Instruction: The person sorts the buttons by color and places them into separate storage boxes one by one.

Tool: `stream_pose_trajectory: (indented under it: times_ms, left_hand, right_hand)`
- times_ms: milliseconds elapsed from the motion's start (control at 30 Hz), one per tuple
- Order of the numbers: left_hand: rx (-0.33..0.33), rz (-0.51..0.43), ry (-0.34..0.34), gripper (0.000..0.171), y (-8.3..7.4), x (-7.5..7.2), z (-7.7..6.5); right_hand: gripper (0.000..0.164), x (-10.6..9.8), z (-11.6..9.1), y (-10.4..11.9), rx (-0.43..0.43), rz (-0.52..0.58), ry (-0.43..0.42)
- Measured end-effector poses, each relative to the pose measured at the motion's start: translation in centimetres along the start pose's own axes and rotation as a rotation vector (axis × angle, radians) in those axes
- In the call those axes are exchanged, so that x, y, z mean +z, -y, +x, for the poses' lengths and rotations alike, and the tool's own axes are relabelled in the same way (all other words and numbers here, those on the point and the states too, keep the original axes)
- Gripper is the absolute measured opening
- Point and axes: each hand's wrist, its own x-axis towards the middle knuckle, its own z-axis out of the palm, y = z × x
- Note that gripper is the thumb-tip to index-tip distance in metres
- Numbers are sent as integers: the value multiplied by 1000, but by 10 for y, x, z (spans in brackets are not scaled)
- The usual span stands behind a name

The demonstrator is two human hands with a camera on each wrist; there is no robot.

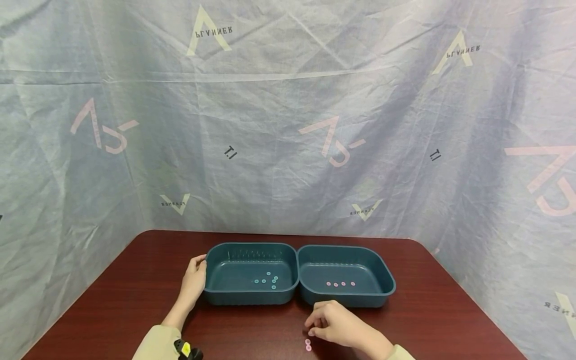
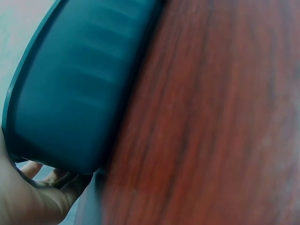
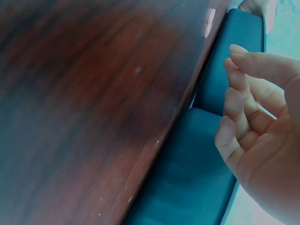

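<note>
My left hand (image 1: 194, 280) holds the left end of a dark teal plastic tray (image 1: 249, 298). In the left wrist view its fingers (image 2: 56, 180) bend around the tray's end, partly hidden behind it. My right hand (image 1: 337, 322) hovers over the table in front of the trays, fingers loosely bent, thumb near the index fingertip; nothing shows between them. Just below its fingertips lie two small pink rings (image 1: 308, 345), touching each other. Several small light blue rings (image 1: 263, 281) lie in the left tray. A second teal tray (image 1: 346, 300) holds several pink rings (image 1: 336, 284).
Both trays stand side by side, their ends touching, on a dark red wood-grain table (image 1: 252, 330). A grey printed cloth (image 1: 270, 150) hangs behind the table and along its sides. A black band with a yellow mark (image 1: 186, 349) is on the left sleeve.
</note>
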Motion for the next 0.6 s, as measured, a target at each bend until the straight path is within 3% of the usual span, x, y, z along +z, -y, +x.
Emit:
stream_pose_trajectory:
  times_ms: [333,600]
  left_hand:
    - [-7,0,-6,46,0,0,0]
    - [-2,2,-8,47,0,0,0]
  right_hand:
    - [13,1,3,1,66,8,87]
    - [14,5,3,2,-13,-58,96]
